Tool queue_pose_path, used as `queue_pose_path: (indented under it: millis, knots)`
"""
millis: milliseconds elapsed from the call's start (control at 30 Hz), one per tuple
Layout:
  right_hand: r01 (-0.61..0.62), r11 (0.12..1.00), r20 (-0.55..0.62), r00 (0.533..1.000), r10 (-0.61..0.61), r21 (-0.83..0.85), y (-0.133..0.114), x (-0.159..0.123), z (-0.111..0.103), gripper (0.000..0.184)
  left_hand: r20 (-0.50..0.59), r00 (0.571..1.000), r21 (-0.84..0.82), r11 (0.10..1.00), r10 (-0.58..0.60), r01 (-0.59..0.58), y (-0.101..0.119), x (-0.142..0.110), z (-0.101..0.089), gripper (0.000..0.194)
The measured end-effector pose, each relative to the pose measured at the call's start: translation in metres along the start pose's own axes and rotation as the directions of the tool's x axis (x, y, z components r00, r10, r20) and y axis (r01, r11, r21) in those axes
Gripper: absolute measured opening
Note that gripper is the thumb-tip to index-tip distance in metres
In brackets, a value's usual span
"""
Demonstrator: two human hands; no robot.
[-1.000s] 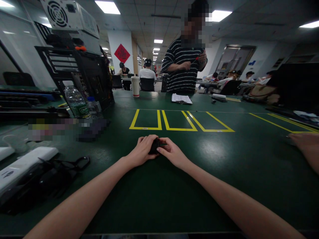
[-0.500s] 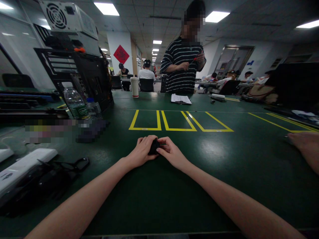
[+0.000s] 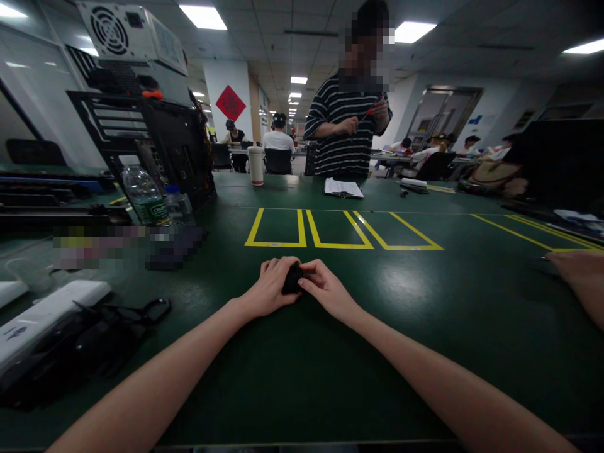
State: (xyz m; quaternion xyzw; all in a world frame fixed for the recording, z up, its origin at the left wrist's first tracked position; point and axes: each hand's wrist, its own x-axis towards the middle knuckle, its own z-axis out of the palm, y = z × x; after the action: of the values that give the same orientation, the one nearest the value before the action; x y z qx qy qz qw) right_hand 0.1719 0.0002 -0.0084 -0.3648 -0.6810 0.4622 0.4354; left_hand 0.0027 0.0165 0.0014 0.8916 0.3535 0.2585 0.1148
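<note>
A small, dark, rounded object (image 3: 292, 280) is between my two hands, low over the green table (image 3: 302, 365); its kind is hard to make out, as fingers cover much of it. My left hand (image 3: 272, 286) wraps round it from the left, with fingers over the top and the thumb below. From the right, my right hand (image 3: 325, 286) pinches its side with thumb and fingertips. Just beyond the hands, yellow tape outlines (image 3: 276, 244) mark the tabletop.
Left stand plastic bottles (image 3: 151, 204), a computer case (image 3: 174, 145), a white power strip (image 3: 51, 324) and black glasses (image 3: 153, 311). A cup (image 3: 255, 165) and clipboard (image 3: 343, 188) are farther back, before a standing person (image 3: 346, 132). Another person's hand (image 3: 576, 274) rests at right.
Both my hands stay almost in place around the dark object. The view has shifted very slightly. At the right edge, the other person's hand has moved a little.
</note>
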Motion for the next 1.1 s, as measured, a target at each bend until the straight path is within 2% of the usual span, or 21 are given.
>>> queue_pose_path:
  millis: [167, 367, 633, 800, 967, 1100]
  knots:
    - [-0.053, 0.999, 0.024, 0.998, 0.053, -0.013, -0.003, 0.000, -0.002, 0.026, -0.014, 1.000, 0.005, 1.000, -0.006, 0.006, 0.002, 0.000, -0.001, 0.055]
    - [-0.054, 0.998, 0.072, 0.996, 0.051, 0.034, -0.007, -0.002, -0.004, 0.023, -0.021, 1.000, 0.009, 1.000, -0.005, 0.005, 0.005, 0.000, 0.000, 0.061]
    - [-0.028, 0.998, 0.019, 0.999, 0.027, 0.052, 0.003, 0.003, -0.004, 0.022, -0.038, 0.999, 0.020, 1.000, 0.010, -0.009, 0.004, 0.001, 0.001, 0.052]
    - [-0.058, 0.998, -0.011, 0.998, 0.058, 0.017, 0.004, 0.004, -0.005, 0.027, -0.011, 1.000, -0.001, 1.000, 0.010, -0.010, 0.005, 0.000, -0.002, 0.052]
    - [-0.067, 0.996, 0.056, 0.996, 0.064, 0.061, -0.002, 0.002, -0.006, 0.023, 0.046, 0.999, -0.017, 1.000, 0.014, -0.013, 0.009, -0.001, -0.011, 0.052]
    - [-0.059, 0.995, 0.047, 0.997, 0.055, 0.075, -0.003, 0.000, -0.004, 0.025, 0.039, 0.999, -0.013, 1.000, 0.009, -0.008, 0.009, -0.001, -0.009, 0.051]
